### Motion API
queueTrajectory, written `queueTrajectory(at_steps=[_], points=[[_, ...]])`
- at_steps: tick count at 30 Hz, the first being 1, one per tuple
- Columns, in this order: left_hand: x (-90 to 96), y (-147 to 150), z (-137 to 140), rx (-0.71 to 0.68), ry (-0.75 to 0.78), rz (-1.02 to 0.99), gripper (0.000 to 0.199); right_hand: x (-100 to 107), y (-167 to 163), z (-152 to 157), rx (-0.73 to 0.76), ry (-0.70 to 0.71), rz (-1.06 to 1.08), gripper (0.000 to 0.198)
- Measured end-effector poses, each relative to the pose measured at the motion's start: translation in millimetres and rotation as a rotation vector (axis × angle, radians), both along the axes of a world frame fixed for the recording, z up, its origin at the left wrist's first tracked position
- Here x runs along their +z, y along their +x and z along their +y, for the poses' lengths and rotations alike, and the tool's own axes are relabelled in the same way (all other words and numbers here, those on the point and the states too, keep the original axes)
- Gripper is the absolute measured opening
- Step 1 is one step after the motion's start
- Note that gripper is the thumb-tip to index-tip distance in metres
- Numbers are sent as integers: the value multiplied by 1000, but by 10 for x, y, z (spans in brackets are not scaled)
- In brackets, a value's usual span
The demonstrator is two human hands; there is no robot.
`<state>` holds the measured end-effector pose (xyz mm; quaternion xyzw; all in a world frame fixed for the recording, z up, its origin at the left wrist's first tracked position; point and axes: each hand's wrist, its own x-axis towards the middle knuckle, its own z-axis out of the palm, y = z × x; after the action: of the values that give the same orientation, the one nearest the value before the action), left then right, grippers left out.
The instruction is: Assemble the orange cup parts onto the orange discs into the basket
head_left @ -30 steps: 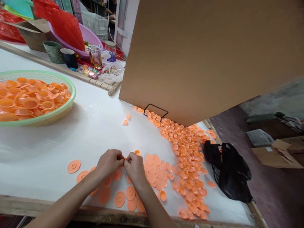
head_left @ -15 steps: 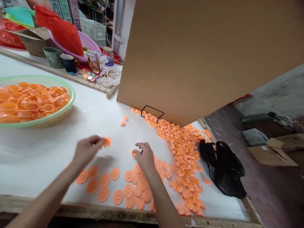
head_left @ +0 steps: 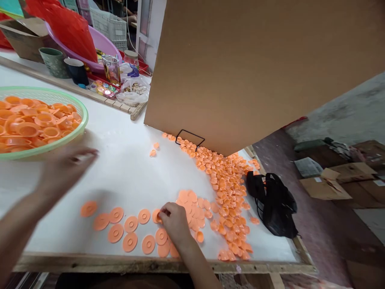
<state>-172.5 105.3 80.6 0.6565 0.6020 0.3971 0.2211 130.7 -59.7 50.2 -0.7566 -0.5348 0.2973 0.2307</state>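
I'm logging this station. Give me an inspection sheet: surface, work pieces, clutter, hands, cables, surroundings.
Surface: white tabletop, wooden front edge.
Work pieces: flat orange discs; heap of small orange pieces; green basket of rimmed orange pieces, left.
Clutter: black bag at right; green cup, dark mug, red plastic bag at back left.
Hands: left hand blurred near the basket, grip unclear; right hand at a disc, grip hidden.
Cables: thin white cord, back left.
Surroundings: large cardboard panel at the back; cartons on the floor, right.

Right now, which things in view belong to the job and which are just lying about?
In the job, apparently:
- orange discs
- small orange pieces
- green basket

Lying about, seemingly:
- black bag-like item
- green cup
- purple basin
- red plastic bag
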Motion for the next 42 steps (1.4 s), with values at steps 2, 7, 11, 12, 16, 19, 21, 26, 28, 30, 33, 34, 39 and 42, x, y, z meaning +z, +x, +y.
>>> queueTrajectory(at_steps=[2,7,11,12,16,19,21,26,28,30,33,34,39,42], points=[[-178,505,-304,-300,-32,-17,18,-39,-54,106,-19,25,4,13],[-525,1197,-748,-635,-206,187,22,19,12,276,-150,-57,111,9],[-569,1402,-871,-717,-226,333,14,-2,21,265,-176,-91,128,10],[-570,1439,-884,-733,-240,347,12,-26,-3,259,-172,-89,132,10],[-576,1502,-884,-755,-306,315,17,-102,-103,252,-121,-38,69,12],[-529,1489,-814,-747,-438,220,18,-99,-103,263,-75,-30,49,12],[-471,1503,-755,-729,-585,116,16,-85,-72,284,-60,-45,76,12],[-379,1651,-749,-542,-721,182,12,-129,-43,324,-69,-61,112,13],[-393,1691,-827,-489,-681,224,13,-181,-75,273,-95,-49,132,14],[-435,1702,-935,-476,-622,198,17,-219,-103,187,-135,-2,158,15],[-517,1677,-1055,-499,-537,131,23,-194,-55,159,-114,16,208,17],[-532,1651,-1054,-514,-520,112,23,-155,-10,220,-56,-35,231,16],[-270,1111,-548,-230,-314,-73,20,123,147,1105,158,94,67,19],[97,413,63,231,-91,-20,21,94,30,1724,219,282,-142,40]])
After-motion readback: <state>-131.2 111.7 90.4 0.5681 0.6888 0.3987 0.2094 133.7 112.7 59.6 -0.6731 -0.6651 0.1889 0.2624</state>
